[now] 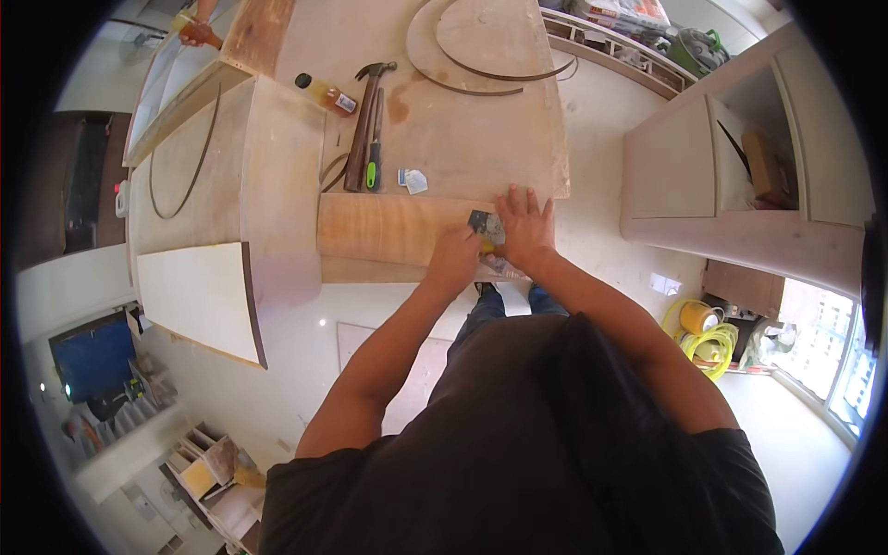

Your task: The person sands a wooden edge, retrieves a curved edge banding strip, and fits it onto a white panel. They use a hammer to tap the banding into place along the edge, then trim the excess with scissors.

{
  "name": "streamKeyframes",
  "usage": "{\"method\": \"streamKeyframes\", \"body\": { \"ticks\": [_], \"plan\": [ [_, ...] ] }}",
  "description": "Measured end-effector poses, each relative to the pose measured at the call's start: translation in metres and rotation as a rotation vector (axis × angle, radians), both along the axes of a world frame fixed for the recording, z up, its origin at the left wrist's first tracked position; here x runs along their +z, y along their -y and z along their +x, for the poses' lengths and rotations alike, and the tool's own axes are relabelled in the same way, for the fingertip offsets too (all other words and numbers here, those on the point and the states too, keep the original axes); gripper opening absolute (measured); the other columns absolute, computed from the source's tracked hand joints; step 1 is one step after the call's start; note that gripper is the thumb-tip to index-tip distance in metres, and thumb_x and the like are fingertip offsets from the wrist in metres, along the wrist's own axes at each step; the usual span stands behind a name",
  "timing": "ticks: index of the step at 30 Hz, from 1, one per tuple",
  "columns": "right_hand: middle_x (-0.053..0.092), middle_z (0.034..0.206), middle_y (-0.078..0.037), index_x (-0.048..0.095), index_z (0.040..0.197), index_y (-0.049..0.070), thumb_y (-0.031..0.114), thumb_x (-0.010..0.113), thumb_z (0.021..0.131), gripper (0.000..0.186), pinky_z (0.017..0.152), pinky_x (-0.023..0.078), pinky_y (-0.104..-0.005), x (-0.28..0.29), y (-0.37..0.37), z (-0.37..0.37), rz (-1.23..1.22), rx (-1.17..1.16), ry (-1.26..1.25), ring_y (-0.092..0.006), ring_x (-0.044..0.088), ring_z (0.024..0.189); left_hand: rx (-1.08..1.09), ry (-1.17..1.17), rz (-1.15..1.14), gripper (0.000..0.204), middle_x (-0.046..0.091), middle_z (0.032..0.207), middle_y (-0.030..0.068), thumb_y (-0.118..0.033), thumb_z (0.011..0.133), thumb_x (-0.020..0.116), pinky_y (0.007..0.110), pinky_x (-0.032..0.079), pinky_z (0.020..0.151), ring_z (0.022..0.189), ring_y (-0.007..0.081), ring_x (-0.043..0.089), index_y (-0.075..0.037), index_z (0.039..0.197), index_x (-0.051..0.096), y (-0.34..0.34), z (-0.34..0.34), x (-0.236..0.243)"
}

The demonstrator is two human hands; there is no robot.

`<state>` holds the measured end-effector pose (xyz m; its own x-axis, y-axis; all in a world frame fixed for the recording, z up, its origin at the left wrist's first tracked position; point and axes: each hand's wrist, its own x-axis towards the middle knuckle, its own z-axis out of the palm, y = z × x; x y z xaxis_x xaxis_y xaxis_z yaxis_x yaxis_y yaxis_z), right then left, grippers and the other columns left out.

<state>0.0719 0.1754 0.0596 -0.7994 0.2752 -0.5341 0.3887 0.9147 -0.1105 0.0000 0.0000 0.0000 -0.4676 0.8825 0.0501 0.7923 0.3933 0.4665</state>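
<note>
Nearest the camera, the lower part of the view is filled by a dark shirt [462,444], from whose sleeves two bare forearms [375,370] are stretched toward 12 o'clock. Beyond it, a wooden board [388,225] is laid flat along the near edge of a worktable [499,139]. Its long axis is set crosswise to the body, from 9 o'clock to 3 o'clock, and its grain is run the same way. The 9 o'clock end is left uncovered; the 3 o'clock end is partly hidden by the hands.

Over that end a scraper [479,220] is held, its dark blade turned toward about 12 o'clock and its yellow handle toward 6; its full length is hidden by fingers. The handle appears to be pinched by the left hand [456,256], whose fingers are curled together. At the blade's 3 o'clock side, the right hand [527,231] is laid palm down, fingers spread.

Outward from the board, a small white packet [413,179] is seen at 12 o'clock. Toward 11, a green-handled tool [373,174] and a hammer [361,139] are laid side by side, their handles toward 6, with a bottle [326,94] beyond. Curved strips [486,90] are placed at 1 o'clock, a white panel [199,296] between 8 and 9, and a yellow hose [723,356] near 4.
</note>
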Motion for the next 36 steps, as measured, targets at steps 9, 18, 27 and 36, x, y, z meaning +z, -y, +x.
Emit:
{"method": "streamKeyframes", "body": {
  "ticks": [9, 18, 27, 36],
  "plan": [
    [0.021, 0.180, -0.013, 0.029, 0.171, 0.016, 0.062, 0.088, 0.077, 0.119, 0.128, 0.019, -0.0702, 0.000, 0.004, 0.003, -0.020, -0.007, -0.057, -0.0408, 0.019, 0.165, -0.039, -0.008, 0.054, 0.017, 0.067, 0.093, 0.0147, -0.010, 0.074, 0.079, 0.051, 0.049, 0.083, 0.089, 0.0389, 0.067, -0.004, 0.087, 0.070, -0.024, -0.015, 0.015],
    [0.020, 0.181, -0.012, 0.028, 0.171, 0.017, 0.065, 0.086, 0.078, 0.120, 0.128, 0.019, -0.0696, 0.006, 0.004, 0.002, -0.017, -0.013, -0.015, -0.0400, 0.018, 0.166, 0.073, 0.016, -0.041, 0.012, 0.066, 0.094, 0.0178, -0.006, 0.076, 0.074, 0.052, 0.052, 0.081, 0.089, 0.0417, 0.067, -0.003, 0.087, 0.069, 0.060, -0.013, 0.042],
    [0.020, 0.180, -0.011, 0.026, 0.172, 0.020, 0.063, 0.084, 0.082, 0.115, 0.128, 0.020, -0.0692, -0.001, 0.005, 0.002, 0.025, 0.012, -0.005, -0.0401, 0.018, 0.165, 0.102, -0.049, 0.077, 0.018, 0.067, 0.093, 0.0182, -0.009, 0.073, 0.078, 0.053, 0.053, 0.079, 0.091, 0.0408, 0.068, -0.003, 0.089, 0.071, -0.042, -0.025, 0.014],
    [0.020, 0.180, -0.011, 0.030, 0.170, 0.021, 0.062, 0.087, 0.079, 0.116, 0.128, 0.021, -0.0694, 0.005, 0.007, -0.002, -0.024, -0.015, -0.021, -0.0400, 0.018, 0.165, 0.113, 0.034, -0.051, 0.015, 0.068, 0.094, 0.0153, -0.011, 0.073, 0.078, 0.053, 0.051, 0.078, 0.091, 0.0382, 0.069, -0.005, 0.086, 0.071, 0.023, 0.007, 0.017]
  ]
}}
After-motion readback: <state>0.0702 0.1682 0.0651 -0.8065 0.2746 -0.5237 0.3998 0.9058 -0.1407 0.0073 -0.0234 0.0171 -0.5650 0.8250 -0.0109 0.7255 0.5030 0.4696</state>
